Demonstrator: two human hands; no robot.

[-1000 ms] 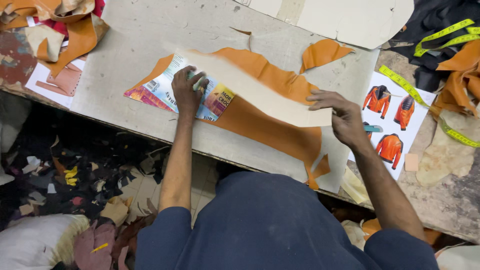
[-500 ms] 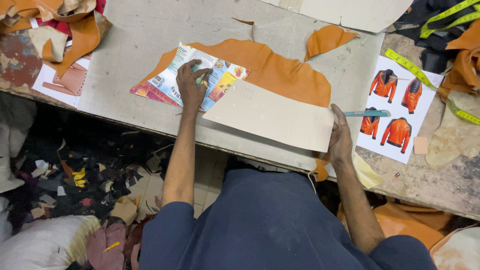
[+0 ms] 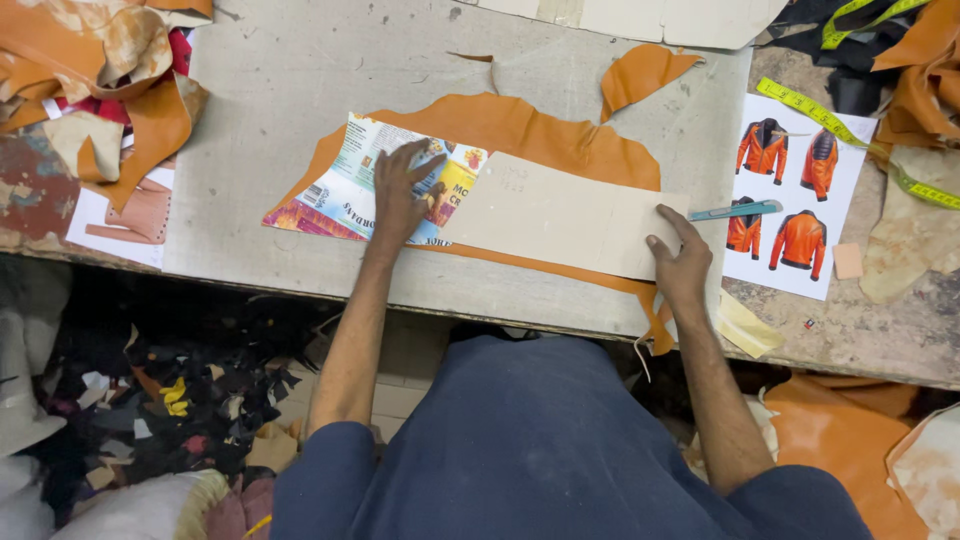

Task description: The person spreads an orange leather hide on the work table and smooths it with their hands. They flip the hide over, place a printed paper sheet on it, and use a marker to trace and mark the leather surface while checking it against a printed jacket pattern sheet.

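Head view: both hands press flat, left (image 3: 400,195) on printed paper (image 3: 370,185), right (image 3: 680,262) on a pale card pattern (image 3: 560,215) over orange leather (image 3: 520,125).

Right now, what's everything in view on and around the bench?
Leather hide: one, orange, mid-bench.
Card pattern: one, beige, on the hide.
Printed leaflet: one, multicolour, over the hide's left end.
Leather offcut: one, orange, above the hide.
Cutter: one, teal, by the right hand.
Jacket sheet: one, white with four orange jackets, right.
Tape measure: one, yellow, far right.
Scrap heap: orange, top left.
Left hand: flat on the leaflet.
Right hand: on the pattern's right end.
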